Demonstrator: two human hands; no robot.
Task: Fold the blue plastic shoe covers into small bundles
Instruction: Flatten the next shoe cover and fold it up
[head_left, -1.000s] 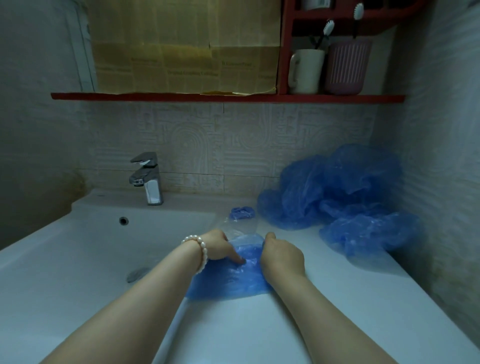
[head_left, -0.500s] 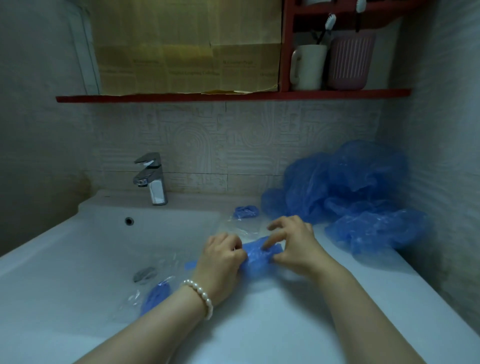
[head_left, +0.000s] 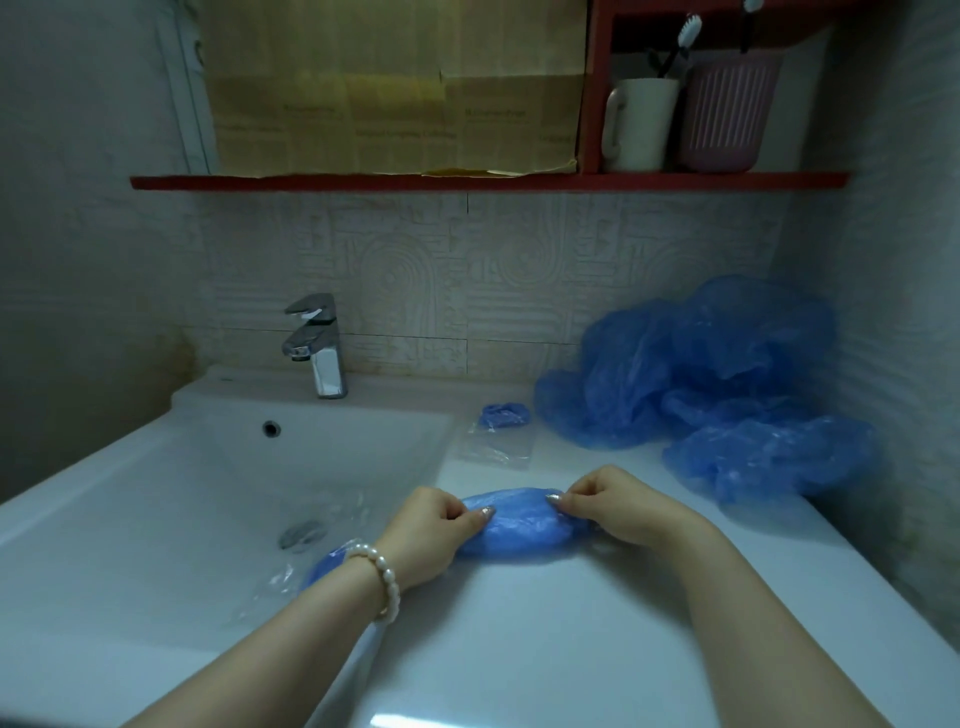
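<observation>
While resting on the white counter (head_left: 597, 623) beside the sink (head_left: 208, 493), a folded blue shoe cover (head_left: 519, 525) is pinched at either end by left hand (head_left: 434, 530) and right hand (head_left: 618, 506). Cardboard (head_left: 395, 88) print is illegible.

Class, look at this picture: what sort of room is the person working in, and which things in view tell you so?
Most likely a household bathroom. A white washbasin with a chrome tap sits against a tiled wall, and toothbrushes stand in a cup on the red shelf above.
</observation>
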